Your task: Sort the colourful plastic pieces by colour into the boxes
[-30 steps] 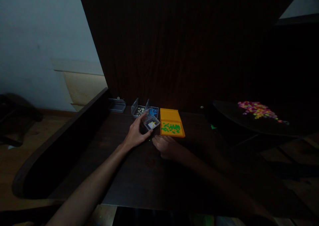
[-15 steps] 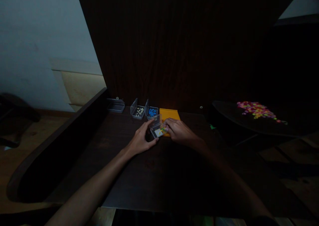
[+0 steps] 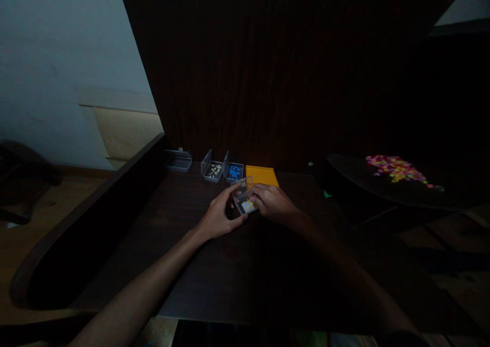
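Note:
A small clear plastic box (image 3: 241, 209) with its lid raised is tilted over the dark tabletop. My left hand (image 3: 219, 217) grips it, with the thumb along the near edge and the fingers at the far left side. Inside lie a whitish piece and a few small yellow pieces (image 3: 250, 204). My right hand (image 3: 273, 201) is at the box's right side, its fingers pinched together at the opening. What those fingertips hold, if anything, is hidden. Behind the right hand lies a flat orange-yellow piece (image 3: 262, 174), partly covered.
Along the back stand an open clear box with blue pieces (image 3: 235, 172), another with pale pieces (image 3: 214, 170), and a further clear box (image 3: 179, 163) at left. A heap of colourful small pieces (image 3: 398, 168) lies on a dark surface at right. A raised wooden side (image 3: 95, 214) borders the left.
The box has shifted slightly right and is tilted more, with my left hand following. My right fingers have moved over the box's right side, and the green bit seen at them is now hidden.

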### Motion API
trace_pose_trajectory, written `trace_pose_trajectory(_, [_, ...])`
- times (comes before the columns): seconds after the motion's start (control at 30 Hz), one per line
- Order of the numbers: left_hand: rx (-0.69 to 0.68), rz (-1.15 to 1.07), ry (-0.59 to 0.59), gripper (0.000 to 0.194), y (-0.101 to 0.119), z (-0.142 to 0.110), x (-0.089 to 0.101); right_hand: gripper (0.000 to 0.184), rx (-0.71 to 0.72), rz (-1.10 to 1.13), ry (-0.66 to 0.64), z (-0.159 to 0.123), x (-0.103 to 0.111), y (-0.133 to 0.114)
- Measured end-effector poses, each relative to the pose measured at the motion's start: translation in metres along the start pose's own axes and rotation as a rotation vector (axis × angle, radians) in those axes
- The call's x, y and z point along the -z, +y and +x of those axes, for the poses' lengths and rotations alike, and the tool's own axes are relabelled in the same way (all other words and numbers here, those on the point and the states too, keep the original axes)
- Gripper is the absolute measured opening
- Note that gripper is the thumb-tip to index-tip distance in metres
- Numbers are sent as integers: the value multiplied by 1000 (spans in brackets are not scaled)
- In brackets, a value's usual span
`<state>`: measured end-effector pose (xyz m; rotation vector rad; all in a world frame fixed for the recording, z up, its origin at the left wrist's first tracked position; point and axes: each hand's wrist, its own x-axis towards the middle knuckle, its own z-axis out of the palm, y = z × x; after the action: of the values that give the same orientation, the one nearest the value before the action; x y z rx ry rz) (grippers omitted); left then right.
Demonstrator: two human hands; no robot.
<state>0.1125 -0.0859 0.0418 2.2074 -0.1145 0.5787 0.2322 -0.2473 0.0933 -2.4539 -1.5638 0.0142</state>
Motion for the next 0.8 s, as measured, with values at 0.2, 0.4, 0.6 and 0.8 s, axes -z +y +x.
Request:
trace_pose_trajectory(0.2, [3, -8, 2, 75, -2, 0, 0, 23, 37, 12, -5, 0, 2, -1])
trace_pose_trajectory(0.4, [11, -8, -4, 75, -1, 0, 1, 37, 40, 1, -40, -1, 8, -5])
trace_pose_trajectory(0.6, [7, -3, 9, 74, -1, 1, 3, 42, 55, 6, -22, -2, 12, -1])
trace_pose_trajectory(0.8, [41, 45, 94, 71, -4, 6, 9, 31, 103, 51, 90, -6, 9, -7])
